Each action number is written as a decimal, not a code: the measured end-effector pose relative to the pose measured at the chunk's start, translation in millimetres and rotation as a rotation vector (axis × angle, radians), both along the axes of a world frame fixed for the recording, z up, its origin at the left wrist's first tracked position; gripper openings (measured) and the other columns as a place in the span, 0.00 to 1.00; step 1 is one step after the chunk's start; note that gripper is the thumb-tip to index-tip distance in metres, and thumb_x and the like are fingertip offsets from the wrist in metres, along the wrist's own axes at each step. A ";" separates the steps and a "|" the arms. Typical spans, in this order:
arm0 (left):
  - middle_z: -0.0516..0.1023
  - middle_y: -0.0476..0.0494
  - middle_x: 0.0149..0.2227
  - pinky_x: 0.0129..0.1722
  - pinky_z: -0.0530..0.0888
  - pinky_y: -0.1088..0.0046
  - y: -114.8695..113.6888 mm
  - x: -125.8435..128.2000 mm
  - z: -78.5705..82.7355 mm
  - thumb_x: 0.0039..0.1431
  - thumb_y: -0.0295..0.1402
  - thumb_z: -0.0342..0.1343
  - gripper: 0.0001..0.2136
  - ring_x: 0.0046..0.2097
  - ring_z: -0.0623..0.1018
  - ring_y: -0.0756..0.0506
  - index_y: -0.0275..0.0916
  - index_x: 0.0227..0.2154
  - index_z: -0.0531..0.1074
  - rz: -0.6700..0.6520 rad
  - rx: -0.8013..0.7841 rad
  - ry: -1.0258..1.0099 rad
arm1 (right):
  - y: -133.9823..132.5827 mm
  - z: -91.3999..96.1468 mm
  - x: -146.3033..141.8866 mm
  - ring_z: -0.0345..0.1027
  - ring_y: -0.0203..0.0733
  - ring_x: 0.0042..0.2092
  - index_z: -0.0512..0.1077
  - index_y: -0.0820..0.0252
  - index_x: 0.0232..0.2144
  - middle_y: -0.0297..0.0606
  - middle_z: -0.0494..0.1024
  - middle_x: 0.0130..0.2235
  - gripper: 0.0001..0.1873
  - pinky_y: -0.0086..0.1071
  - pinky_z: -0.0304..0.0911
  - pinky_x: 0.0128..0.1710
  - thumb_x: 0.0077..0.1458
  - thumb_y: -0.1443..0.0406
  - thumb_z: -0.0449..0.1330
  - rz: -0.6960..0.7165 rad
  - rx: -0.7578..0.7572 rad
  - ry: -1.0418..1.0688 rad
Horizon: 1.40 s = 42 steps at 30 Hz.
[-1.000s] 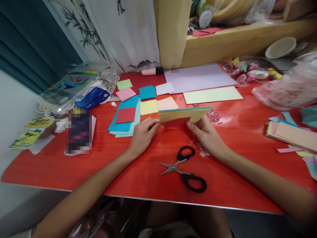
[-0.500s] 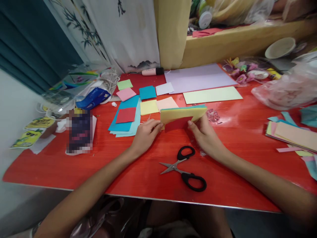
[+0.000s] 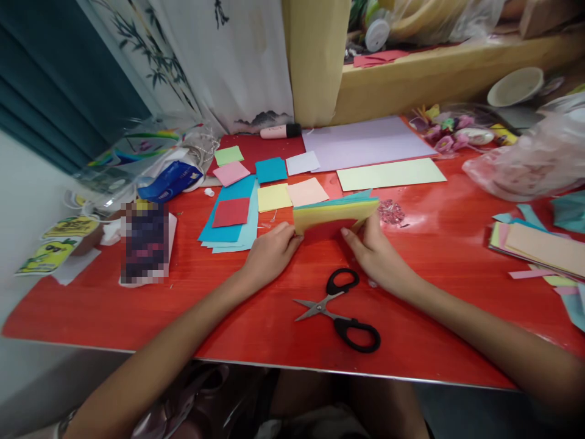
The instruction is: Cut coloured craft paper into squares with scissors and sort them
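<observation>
Head view, centre of frame: a stack of coloured paper (image 3: 336, 213), yellow sheet uppermost with teal edges showing along its top, is held low over the red table (image 3: 256, 332). The left hand (image 3: 272, 249) is closed on the stack's lower left corner, thumb and fingers pinching it. The right hand (image 3: 375, 255) grips the lower right edge, thumb in front and index finger raised along the side of the sheets. Both forearms enter from the bottom of the frame. Whether the stack's near edge touches the table cannot be told.

Scissors (image 3: 339, 311) with black handles lie flat on the table below the hands, blades pointing to the left of the frame, close to the right wrist and touched by neither hand.

Left of centre, teal sheets (image 3: 227, 233) lie fanned with a red square (image 3: 231, 212) on top. Just above the stack, a yellow square (image 3: 273, 197) and a peach square (image 3: 308, 191) sit side by side. In the upper centre lies a lilac sheet (image 3: 365, 143), with a pale green strip (image 3: 390, 174) directly below it. Glittery scraps (image 3: 392, 212) lie just right of the stack. At the right edge are a clear plastic bag (image 3: 525, 164) and, below it, a pile of mixed paper (image 3: 543, 247).
</observation>
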<state>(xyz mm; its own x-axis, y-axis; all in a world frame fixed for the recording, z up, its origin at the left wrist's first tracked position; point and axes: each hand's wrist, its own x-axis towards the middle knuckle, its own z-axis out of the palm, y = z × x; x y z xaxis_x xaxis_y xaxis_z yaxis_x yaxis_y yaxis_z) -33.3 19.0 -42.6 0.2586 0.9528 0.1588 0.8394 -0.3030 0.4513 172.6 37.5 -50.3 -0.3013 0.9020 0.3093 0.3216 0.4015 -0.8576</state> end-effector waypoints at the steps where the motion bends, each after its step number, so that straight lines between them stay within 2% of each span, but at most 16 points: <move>1: 0.72 0.44 0.36 0.37 0.66 0.70 -0.4 0.2 0.0 0.63 0.34 0.44 0.09 0.40 0.72 0.45 0.38 0.33 0.67 0.002 -0.003 0.002 | -0.6 0.0 -0.2 0.62 0.45 0.50 0.53 0.55 0.49 0.42 0.65 0.46 0.15 0.41 0.61 0.52 0.59 0.63 0.48 -0.002 -0.006 -0.010; 8: 0.73 0.44 0.36 0.37 0.66 0.70 -0.6 0.2 1.5 0.63 0.34 0.43 0.10 0.39 0.73 0.45 0.38 0.32 0.68 0.005 -0.027 -0.040 | -1.5 0.2 0.6 0.64 0.46 0.45 0.54 0.55 0.43 0.42 0.66 0.42 0.10 0.44 0.65 0.47 0.59 0.62 0.47 -0.003 -0.023 -0.042; 15: 0.72 0.45 0.32 0.34 0.65 0.71 -3.1 0.2 1.3 0.64 0.35 0.43 0.11 0.35 0.72 0.46 0.38 0.31 0.67 -0.016 0.004 0.018 | 2.1 -3.4 3.0 0.61 0.49 0.50 0.56 0.55 0.45 0.43 0.67 0.45 0.11 0.47 0.60 0.51 0.59 0.63 0.48 -0.018 -0.016 -0.018; 22: 0.71 0.45 0.32 0.33 0.64 0.71 -1.3 -0.2 1.0 0.64 0.34 0.43 0.11 0.35 0.71 0.45 0.37 0.28 0.65 0.015 -0.025 0.081 | 4.4 -4.1 2.1 0.64 0.46 0.40 0.58 0.56 0.41 0.40 0.67 0.36 0.07 0.46 0.64 0.42 0.59 0.62 0.47 -0.040 -0.047 -0.077; 26: 0.69 0.47 0.30 0.32 0.63 0.72 -2.1 -0.4 2.3 0.64 0.34 0.43 0.11 0.33 0.69 0.47 0.38 0.27 0.63 0.005 0.002 -0.007 | 3.9 -5.6 4.4 0.66 0.46 0.40 0.59 0.55 0.45 0.40 0.70 0.37 0.11 0.46 0.65 0.42 0.59 0.62 0.49 -0.018 -0.049 0.000; 28: 0.66 0.49 0.26 0.30 0.61 0.73 -2.6 -0.3 5.1 0.63 0.33 0.44 0.12 0.30 0.67 0.49 0.38 0.23 0.60 0.020 0.020 -0.078 | 3.1 -5.6 5.2 0.68 0.45 0.39 0.60 0.54 0.46 0.40 0.71 0.39 0.12 0.43 0.68 0.39 0.59 0.61 0.50 0.006 -0.091 0.068; 31: 0.63 0.51 0.21 0.28 0.59 0.73 -3.3 -0.1 10.8 0.62 0.35 0.46 0.14 0.27 0.65 0.50 0.38 0.20 0.58 0.072 0.022 -0.189 | 2.7 -2.5 4.6 0.70 0.40 0.33 0.60 0.53 0.46 0.40 0.71 0.42 0.13 0.37 0.70 0.30 0.58 0.60 0.52 0.078 -0.246 0.212; 35: 0.67 0.51 0.21 0.28 0.61 0.74 -2.8 -1.3 14.2 0.63 0.40 0.44 0.18 0.25 0.66 0.51 0.38 0.20 0.62 0.114 -0.123 -0.401 | 5.3 3.7 2.8 0.70 0.36 0.27 0.61 0.55 0.47 0.40 0.74 0.41 0.16 0.30 0.67 0.20 0.56 0.61 0.56 0.155 -0.438 0.401; 37: 0.69 0.50 0.22 0.25 0.60 0.75 -1.5 -2.6 12.4 0.63 0.42 0.43 0.18 0.22 0.63 0.53 0.37 0.22 0.66 0.135 -0.192 -0.524 | 7.1 5.1 2.9 0.69 0.34 0.25 0.61 0.56 0.47 0.38 0.75 0.37 0.18 0.28 0.65 0.18 0.55 0.63 0.57 0.147 -0.475 0.451; 39: 0.71 0.50 0.25 0.20 0.58 0.76 0.0 -3.7 9.3 0.63 0.43 0.43 0.16 0.20 0.59 0.54 0.38 0.33 0.70 0.159 -0.220 -0.638 | 8.7 5.2 3.8 0.68 0.34 0.23 0.62 0.58 0.47 0.36 0.75 0.33 0.17 0.27 0.64 0.17 0.54 0.64 0.57 0.141 -0.502 0.485; 42: 0.72 0.50 0.32 0.18 0.60 0.77 0.7 -4.1 5.1 0.61 0.41 0.48 0.17 0.19 0.60 0.55 0.45 0.52 0.64 0.134 -0.172 -0.693 | 10.4 5.1 5.6 0.68 0.34 0.22 0.64 0.60 0.45 0.35 0.74 0.27 0.15 0.27 0.63 0.18 0.54 0.65 0.57 0.145 -0.553 0.512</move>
<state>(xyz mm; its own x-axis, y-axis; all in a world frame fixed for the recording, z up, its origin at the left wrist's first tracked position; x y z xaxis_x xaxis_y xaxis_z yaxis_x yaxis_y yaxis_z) -37.4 19.6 -37.5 0.0322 0.9955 0.0886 0.3681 -0.0942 0.9250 178.2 47.9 -45.2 -0.3691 0.9284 -0.0429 -0.1932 -0.1218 -0.9736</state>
